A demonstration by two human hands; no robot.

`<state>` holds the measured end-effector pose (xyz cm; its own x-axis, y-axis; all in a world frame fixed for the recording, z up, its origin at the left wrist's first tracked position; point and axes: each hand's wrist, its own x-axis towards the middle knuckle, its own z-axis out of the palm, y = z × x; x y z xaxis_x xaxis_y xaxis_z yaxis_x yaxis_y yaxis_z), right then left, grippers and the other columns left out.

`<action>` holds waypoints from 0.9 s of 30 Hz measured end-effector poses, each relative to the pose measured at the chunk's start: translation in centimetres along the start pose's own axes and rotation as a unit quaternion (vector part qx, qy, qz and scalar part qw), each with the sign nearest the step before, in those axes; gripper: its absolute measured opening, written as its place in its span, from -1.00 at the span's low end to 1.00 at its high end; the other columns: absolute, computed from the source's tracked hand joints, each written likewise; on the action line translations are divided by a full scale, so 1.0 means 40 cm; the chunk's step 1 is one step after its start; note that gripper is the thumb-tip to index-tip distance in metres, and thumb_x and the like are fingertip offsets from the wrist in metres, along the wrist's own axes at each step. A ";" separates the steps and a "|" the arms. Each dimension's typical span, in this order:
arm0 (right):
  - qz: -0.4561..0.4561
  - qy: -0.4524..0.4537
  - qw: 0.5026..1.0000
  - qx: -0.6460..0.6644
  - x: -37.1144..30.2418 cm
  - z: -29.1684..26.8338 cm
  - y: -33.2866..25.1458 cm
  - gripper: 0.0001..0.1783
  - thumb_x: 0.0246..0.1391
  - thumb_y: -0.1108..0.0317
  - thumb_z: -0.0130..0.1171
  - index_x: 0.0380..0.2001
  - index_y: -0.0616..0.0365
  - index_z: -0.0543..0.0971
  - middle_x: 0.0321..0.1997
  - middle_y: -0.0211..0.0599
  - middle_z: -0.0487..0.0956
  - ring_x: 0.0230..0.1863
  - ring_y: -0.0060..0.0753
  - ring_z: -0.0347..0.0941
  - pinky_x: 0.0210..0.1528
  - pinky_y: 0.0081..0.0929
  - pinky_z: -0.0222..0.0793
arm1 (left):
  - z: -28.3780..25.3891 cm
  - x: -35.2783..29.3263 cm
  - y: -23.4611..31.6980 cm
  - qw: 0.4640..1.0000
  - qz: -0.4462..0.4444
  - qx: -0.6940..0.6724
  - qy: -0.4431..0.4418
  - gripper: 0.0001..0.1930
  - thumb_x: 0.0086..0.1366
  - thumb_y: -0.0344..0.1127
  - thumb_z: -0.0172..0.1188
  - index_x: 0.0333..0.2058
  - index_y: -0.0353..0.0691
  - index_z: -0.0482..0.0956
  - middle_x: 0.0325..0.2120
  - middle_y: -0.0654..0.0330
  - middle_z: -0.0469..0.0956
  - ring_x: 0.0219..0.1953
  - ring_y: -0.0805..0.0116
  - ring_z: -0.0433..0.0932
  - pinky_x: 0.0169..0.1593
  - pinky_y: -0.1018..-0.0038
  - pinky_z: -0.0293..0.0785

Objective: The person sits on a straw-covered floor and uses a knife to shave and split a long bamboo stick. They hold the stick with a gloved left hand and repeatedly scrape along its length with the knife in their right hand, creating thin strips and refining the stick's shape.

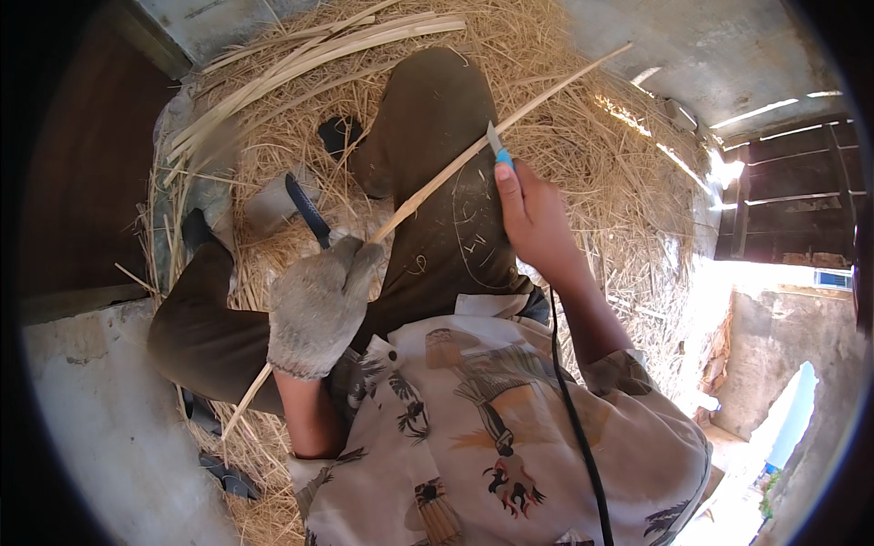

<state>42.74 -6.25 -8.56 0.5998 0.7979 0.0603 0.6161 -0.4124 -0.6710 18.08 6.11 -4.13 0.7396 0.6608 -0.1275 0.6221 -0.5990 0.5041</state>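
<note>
Beyond the left hand (319, 296), a wide dark blade (308, 211) stands out from the shavings, and farther forward lies a bundle of long pale strips (337, 45). Loose shavings (619, 182) cover the floor ahead of both hands and past the right hand (537, 214). The raised knee (437, 100) sits between the hands, under the strip, and a black cord (580, 428) runs down the shirt (546, 382) behind the right hand.

The left hand (it wears a pale glove) is closed around the wooden strip (537, 107), which slants forward and right across the knee; its tail shows behind the left wrist. The right hand grips a small knife (503, 156), thumb along the blue handle, blade at the strip.
</note>
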 end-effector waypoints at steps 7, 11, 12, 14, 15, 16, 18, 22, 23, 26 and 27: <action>-0.018 -0.014 0.999 -0.042 -0.023 0.018 -0.003 -0.52 0.42 -0.02 -0.12 -0.33 0.22 0.39 -0.65 0.08 0.49 -0.54 0.28 0.51 -0.46 0.08 0.36 | 0.056 0.093 0.056 0.979 0.157 0.119 0.044 -0.75 0.30 -0.33 0.12 -0.07 -0.17 0.56 -0.33 0.09 0.59 -0.38 0.00 0.62 -0.34 0.14 0.54; -0.046 -0.017 0.996 -0.070 -0.017 0.020 -0.005 -0.51 0.43 -0.04 -0.13 -0.32 0.23 0.38 -0.66 0.07 0.49 -0.55 0.27 0.51 -0.48 0.07 0.36 | 0.086 0.179 0.036 0.958 0.263 0.086 0.072 -0.78 0.42 -0.23 0.00 -0.15 -0.15 0.58 -0.34 0.03 0.60 -0.30 0.01 0.65 -0.30 0.11 0.57; -0.046 -0.019 0.996 -0.073 -0.021 0.021 -0.004 -0.51 0.43 -0.04 -0.13 -0.32 0.24 0.38 -0.66 0.07 0.49 -0.56 0.26 0.51 -0.49 0.07 0.36 | 0.086 0.185 0.038 0.958 0.265 0.088 0.066 -0.78 0.41 -0.24 0.01 -0.14 -0.16 0.58 -0.34 0.03 0.60 -0.30 0.00 0.65 -0.28 0.10 0.57; -0.041 -0.022 0.996 -0.078 -0.018 0.018 -0.001 -0.51 0.43 -0.04 -0.13 -0.32 0.23 0.38 -0.66 0.06 0.49 -0.56 0.26 0.51 -0.49 0.06 0.37 | 0.085 0.188 0.044 0.958 0.267 0.092 0.056 -0.77 0.39 -0.25 0.01 -0.12 -0.18 0.57 -0.34 0.02 0.60 -0.28 -0.03 0.64 -0.26 0.08 0.56; -0.037 -0.022 0.996 -0.081 -0.017 0.016 0.001 -0.51 0.43 -0.04 -0.13 -0.32 0.23 0.39 -0.66 0.06 0.49 -0.56 0.25 0.51 -0.49 0.06 0.37 | 0.089 0.185 0.043 0.954 0.276 0.094 0.070 -0.77 0.38 -0.27 0.02 -0.11 -0.19 0.57 -0.34 0.02 0.60 -0.29 -0.04 0.64 -0.26 0.08 0.56; -0.036 -0.014 0.996 -0.079 -0.018 0.018 0.000 -0.52 0.43 -0.03 -0.12 -0.32 0.23 0.39 -0.66 0.07 0.49 -0.56 0.26 0.51 -0.49 0.07 0.36 | 0.094 0.181 0.041 0.950 0.284 0.097 0.085 -0.77 0.37 -0.28 0.03 -0.10 -0.19 0.57 -0.34 0.03 0.60 -0.29 -0.04 0.64 -0.26 0.08 0.56; -0.034 0.000 0.997 -0.074 -0.019 0.023 -0.002 -0.52 0.42 -0.03 -0.11 -0.32 0.23 0.39 -0.66 0.09 0.49 -0.55 0.29 0.50 -0.49 0.09 0.36 | 0.093 0.174 0.044 0.960 0.264 0.056 0.075 -0.77 0.35 -0.31 0.05 -0.09 -0.20 0.56 -0.35 0.03 0.59 -0.30 -0.04 0.64 -0.26 0.09 0.56; -0.036 0.008 0.999 -0.039 -0.021 0.033 0.015 -0.55 0.41 0.00 -0.09 -0.30 0.23 0.40 -0.64 0.15 0.49 -0.54 0.34 0.48 -0.48 0.12 0.32 | 0.102 0.172 0.030 0.960 0.266 0.025 0.081 -0.77 0.32 -0.35 0.08 -0.09 -0.22 0.56 -0.39 0.04 0.57 -0.32 -0.01 0.64 -0.29 0.13 0.56; -0.033 0.005 0.999 -0.040 -0.020 0.033 0.017 -0.56 0.41 0.00 -0.09 -0.28 0.23 0.40 -0.63 0.16 0.49 -0.53 0.34 0.48 -0.48 0.13 0.31 | 0.111 0.175 0.021 0.948 0.295 0.053 0.107 -0.77 0.32 -0.35 0.08 -0.09 -0.21 0.56 -0.39 0.05 0.57 -0.32 0.00 0.64 -0.30 0.14 0.56; -0.014 0.006 1.000 -0.018 -0.024 0.036 0.018 -0.56 0.42 0.01 -0.10 -0.29 0.24 0.41 -0.62 0.17 0.49 -0.52 0.35 0.48 -0.47 0.11 0.30 | 0.104 0.177 0.024 0.963 0.266 0.010 0.053 -0.77 0.32 -0.35 0.08 -0.08 -0.21 0.56 -0.39 0.04 0.57 -0.33 0.00 0.64 -0.31 0.13 0.56; -0.010 0.009 1.000 -0.011 -0.021 0.034 0.016 -0.55 0.42 0.02 -0.11 -0.30 0.24 0.41 -0.62 0.17 0.49 -0.52 0.34 0.48 -0.46 0.10 0.30 | 0.100 0.175 0.025 0.964 0.260 -0.001 0.053 -0.76 0.31 -0.35 0.08 -0.08 -0.21 0.56 -0.39 0.04 0.57 -0.34 0.00 0.64 -0.31 0.13 0.57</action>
<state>41.92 -6.60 -10.03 0.5965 0.7980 0.0860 0.6382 -0.4066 -0.6537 24.91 8.31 -7.94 0.9209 0.3143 0.2305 0.1738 -0.8605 0.4789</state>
